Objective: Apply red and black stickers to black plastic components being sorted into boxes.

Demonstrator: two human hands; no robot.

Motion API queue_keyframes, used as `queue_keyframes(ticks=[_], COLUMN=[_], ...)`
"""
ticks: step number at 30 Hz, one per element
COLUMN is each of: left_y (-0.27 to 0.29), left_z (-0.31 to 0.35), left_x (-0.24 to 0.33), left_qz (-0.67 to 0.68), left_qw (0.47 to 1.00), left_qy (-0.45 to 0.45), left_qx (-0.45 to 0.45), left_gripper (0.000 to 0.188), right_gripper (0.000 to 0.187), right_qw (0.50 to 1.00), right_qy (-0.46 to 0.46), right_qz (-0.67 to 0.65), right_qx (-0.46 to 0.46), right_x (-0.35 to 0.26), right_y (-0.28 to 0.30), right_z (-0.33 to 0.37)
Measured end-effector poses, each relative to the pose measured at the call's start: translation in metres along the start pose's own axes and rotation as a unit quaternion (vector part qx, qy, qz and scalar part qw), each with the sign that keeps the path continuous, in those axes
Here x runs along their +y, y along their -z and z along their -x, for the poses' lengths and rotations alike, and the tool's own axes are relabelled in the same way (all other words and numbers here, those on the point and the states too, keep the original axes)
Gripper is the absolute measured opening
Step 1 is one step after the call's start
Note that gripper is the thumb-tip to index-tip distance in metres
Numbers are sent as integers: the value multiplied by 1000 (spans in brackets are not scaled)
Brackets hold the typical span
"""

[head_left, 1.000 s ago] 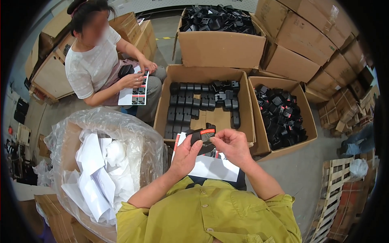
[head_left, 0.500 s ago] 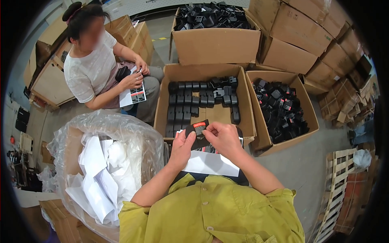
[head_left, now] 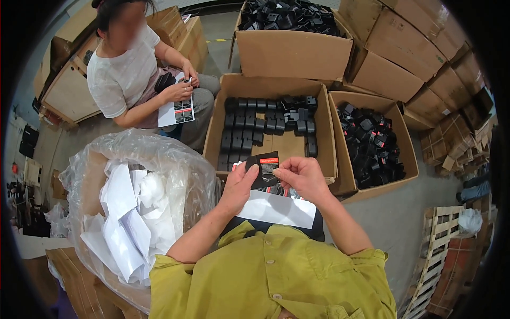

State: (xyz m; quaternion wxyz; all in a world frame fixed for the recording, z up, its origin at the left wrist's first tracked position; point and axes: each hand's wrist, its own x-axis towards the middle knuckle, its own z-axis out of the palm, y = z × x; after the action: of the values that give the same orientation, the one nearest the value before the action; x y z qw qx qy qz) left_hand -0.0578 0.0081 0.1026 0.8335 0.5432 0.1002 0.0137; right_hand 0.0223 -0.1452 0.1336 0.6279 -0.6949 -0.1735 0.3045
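My left hand is closed around a small black plastic part, thumb on its near face. A black label with a red band lies against the part's right side. My right hand is pinched at the label's right edge, thumb and forefinger together; whether that edge is stuck down I cannot tell. Below both hands, a sheet of similar labels with a white blank strip rests on my lap, its upper portion partly covered by my hands.
Ahead stands an open carton with black parts in rows. Right of it, another carton holds loose labelled parts; a third is behind. At left, a plastic-lined box contains waste paper. A co-worker sits far left holding a label sheet.
The black part has turned so its label faces up more fully. My right hand has shifted slightly right along the label's edge. The whole view has tilted a little.
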Motion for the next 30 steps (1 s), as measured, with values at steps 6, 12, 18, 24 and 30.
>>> queue_keyframes(ticks=[6, 12, 18, 24, 30], left_y=[-3, -1, 0, 0, -2], left_z=[3, 3, 4, 5, 5], left_x=[1, 0, 1, 0, 1], left_qz=[3, -26, -40, -67, -70], left_qw=[1000, 1000, 999, 998, 997], left_qy=[8, 5, 2, -11, -22], left_qx=[8, 15, 15, 17, 17], left_gripper=[23, 24, 24, 29, 30], right_gripper=[12, 15, 14, 12, 11], right_qw=[999, 998, 998, 998, 998], right_qy=[33, 47, 44, 43, 42], right_qz=[34, 37, 13, 33, 52], right_qx=[23, 36, 37, 30, 20], right_x=[3, 4, 3, 4, 6], right_y=[-4, -5, -6, -5, -4], right_z=[-2, -2, -2, -3, -5])
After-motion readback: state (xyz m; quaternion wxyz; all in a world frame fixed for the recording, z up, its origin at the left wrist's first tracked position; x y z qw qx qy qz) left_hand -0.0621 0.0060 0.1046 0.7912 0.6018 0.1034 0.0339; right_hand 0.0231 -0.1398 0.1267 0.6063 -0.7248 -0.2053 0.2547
